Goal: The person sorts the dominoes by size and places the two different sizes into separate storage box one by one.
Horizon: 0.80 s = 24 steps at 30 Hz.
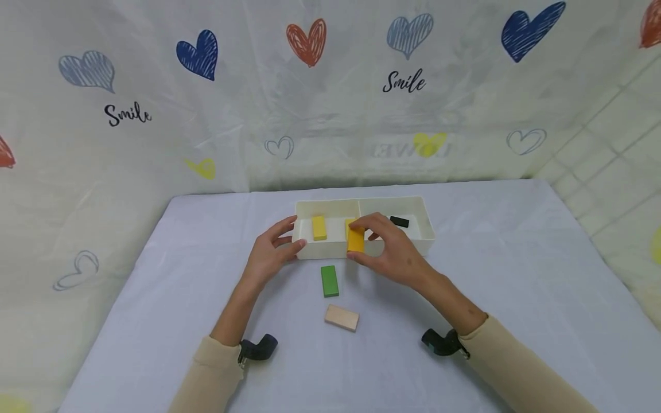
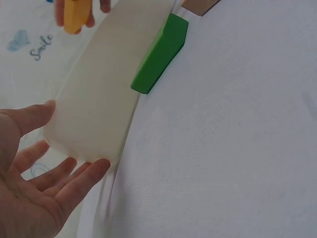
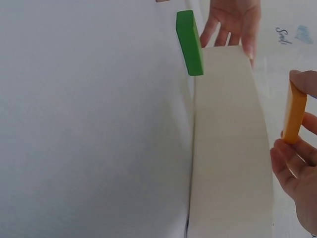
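A white two-compartment box (image 1: pixel 326 250) sits lengthwise on the table. My left hand (image 1: pixel 271 252) holds its left end, thumb at the front corner and fingers around the end wall; the left wrist view shows this hand (image 2: pixel 44 183) from close by. My right hand (image 1: pixel 395 252) pinches an orange-yellow block (image 1: pixel 355 240) upright between thumb and fingers, over the front wall near the divider. In the right wrist view, the block (image 3: pixel 295 111) stands out past the rim. A yellow block (image 1: pixel 319 228) lies in the left compartment, with another yellow block (image 1: pixel 348 228) partly hidden behind the held one.
A black block (image 1: pixel 400 222) lies in the right compartment. In front of the box, a green block (image 1: pixel 329 281) rests on the white tablecloth (image 1: pixel 289 367), and a plain wooden block (image 1: pixel 342 318) lies nearer to me. Behind the table hangs a heart-patterned sheet (image 1: pixel 341 109).
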Each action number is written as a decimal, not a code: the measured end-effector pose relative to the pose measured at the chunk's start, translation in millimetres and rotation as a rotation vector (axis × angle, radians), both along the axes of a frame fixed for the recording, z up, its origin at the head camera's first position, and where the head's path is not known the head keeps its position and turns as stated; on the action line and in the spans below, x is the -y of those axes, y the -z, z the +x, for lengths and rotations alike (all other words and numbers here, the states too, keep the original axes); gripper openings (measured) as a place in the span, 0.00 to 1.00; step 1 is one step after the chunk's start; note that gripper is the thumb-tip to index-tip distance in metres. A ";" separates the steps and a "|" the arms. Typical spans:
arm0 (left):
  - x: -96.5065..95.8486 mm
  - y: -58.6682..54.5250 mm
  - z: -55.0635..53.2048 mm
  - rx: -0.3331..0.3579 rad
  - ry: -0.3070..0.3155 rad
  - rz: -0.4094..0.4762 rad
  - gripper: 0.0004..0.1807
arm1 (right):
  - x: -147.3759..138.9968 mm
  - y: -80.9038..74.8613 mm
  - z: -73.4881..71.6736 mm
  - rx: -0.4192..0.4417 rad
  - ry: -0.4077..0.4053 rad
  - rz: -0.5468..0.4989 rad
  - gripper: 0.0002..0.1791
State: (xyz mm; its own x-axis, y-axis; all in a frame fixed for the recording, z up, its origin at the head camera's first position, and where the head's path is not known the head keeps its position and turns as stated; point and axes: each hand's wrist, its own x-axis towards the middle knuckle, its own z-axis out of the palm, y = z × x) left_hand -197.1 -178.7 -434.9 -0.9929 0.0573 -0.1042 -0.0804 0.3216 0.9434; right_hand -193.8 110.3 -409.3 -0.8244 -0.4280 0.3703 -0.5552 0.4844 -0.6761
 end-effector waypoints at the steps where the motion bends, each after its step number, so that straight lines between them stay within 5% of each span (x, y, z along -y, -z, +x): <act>1: 0.1 0.2 0.4 0.001 -0.001 -0.002 0.38 | 0.2 0.3 -0.5 0.001 0.000 0.000 0.28; 24: 0.7 -0.1 0.8 0.001 -0.002 0.000 0.37 | 9.9 -0.2 -14.1 0.031 0.012 0.024 0.28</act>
State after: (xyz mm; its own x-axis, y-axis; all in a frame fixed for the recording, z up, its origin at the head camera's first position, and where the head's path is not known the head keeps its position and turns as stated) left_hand -196.4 -179.4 -434.8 -0.9929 0.0551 -0.1053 -0.0821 0.3219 0.9432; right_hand -207.9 100.3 -409.1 -0.8403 -0.4270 0.3341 -0.5285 0.5073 -0.6807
